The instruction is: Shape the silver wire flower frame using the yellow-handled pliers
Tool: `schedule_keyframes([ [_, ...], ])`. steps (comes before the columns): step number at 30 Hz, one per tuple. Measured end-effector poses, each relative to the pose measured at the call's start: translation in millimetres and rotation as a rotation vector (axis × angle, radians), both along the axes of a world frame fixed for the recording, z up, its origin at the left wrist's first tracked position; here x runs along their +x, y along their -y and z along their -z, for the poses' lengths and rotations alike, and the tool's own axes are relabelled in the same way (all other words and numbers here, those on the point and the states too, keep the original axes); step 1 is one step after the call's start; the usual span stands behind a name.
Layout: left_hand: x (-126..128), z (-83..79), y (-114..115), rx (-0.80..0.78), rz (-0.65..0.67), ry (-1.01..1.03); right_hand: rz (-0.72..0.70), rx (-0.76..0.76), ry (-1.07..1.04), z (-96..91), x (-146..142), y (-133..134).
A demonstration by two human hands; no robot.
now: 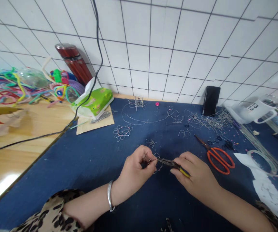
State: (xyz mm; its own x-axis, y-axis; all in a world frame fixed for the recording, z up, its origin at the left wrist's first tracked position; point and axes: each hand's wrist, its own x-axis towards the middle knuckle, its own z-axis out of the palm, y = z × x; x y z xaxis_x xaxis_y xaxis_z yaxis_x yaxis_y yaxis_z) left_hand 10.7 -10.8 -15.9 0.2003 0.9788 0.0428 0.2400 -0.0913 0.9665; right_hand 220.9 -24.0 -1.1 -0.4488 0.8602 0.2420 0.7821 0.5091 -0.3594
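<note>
My left hand (136,167) pinches a thin wire piece (158,169) between thumb and fingers over the dark blue mat. Loops of this wire stick out past the fingertips; the rest is hidden in the hand. My right hand (194,174) is wrapped around needle-nose pliers (169,162) with a yellow handle. The plier jaws point left and meet the wire at my left fingertips. Just beyond lies a small cluster of short wires (151,143). A flower-shaped wire ring with pink beads (123,132) rests farther left.
Orange-handled scissors (220,159) lie right of my right hand. Behind are tangled wires (209,120), a black phone (211,100) against the wall and a white mug (257,111). A green tissue pack (96,103), a red thermos (74,62) and a black cable (97,61) are at left.
</note>
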Motion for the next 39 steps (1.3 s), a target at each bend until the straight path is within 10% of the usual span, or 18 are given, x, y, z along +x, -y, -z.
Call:
schedule_keyframes([
  [39,-0.7,-0.6,-1.0,0.031,-0.004,-0.072,-0.002,-0.072,0.018,3.5,0.1,-0.5],
])
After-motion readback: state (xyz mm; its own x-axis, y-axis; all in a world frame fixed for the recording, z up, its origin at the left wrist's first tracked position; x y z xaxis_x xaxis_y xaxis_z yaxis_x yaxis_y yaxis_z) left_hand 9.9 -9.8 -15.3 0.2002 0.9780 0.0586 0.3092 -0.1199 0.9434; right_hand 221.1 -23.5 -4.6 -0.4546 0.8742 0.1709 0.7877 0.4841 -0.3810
